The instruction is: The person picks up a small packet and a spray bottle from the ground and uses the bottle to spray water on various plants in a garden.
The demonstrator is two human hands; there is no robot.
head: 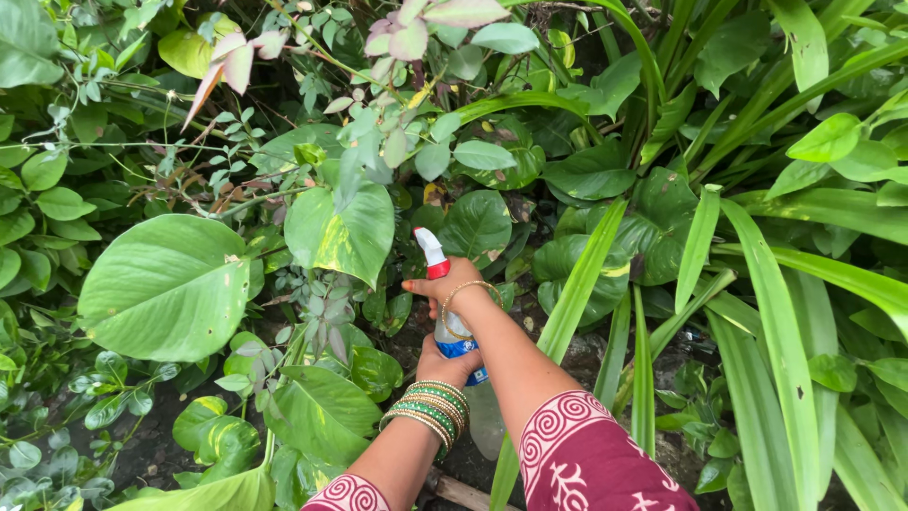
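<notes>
Dense foliage fills the view; soil shows only in gaps low down. Biggest item: round heart-shaped leaf (165, 286) at left, flat face up, near the hands but apart from them. Long strap leaves (776, 331) fan from upper right down to lower right, one blade crossing just beside the right forearm. Variegated green-yellow leaf (340, 227) hangs right above the nozzle line, so the spray head points toward it and the pale grey-leaved stem below it.

Spray bottle (459, 345): clear body, blue label band, white head with red collar. Sits centre frame, tilted, nozzle up-left into the plants. Two-handed hold looks like steadying plus triggering.

Right hand (445, 289): reaches in from lower right, wrist bent, grip clamped around the bottle neck and trigger area, fingers wrapped from the far side; thin bangle at the wrist. Whether the trigger is squeezed: can't tell.

Left hand (445, 364): comes up from bottom centre, grip closed on the bottle body under the label, mostly hidden behind it. Stack of green and gold bangles (426, 412) on that wrist. Maroon sleeves with white swirl print on both arms.
</notes>
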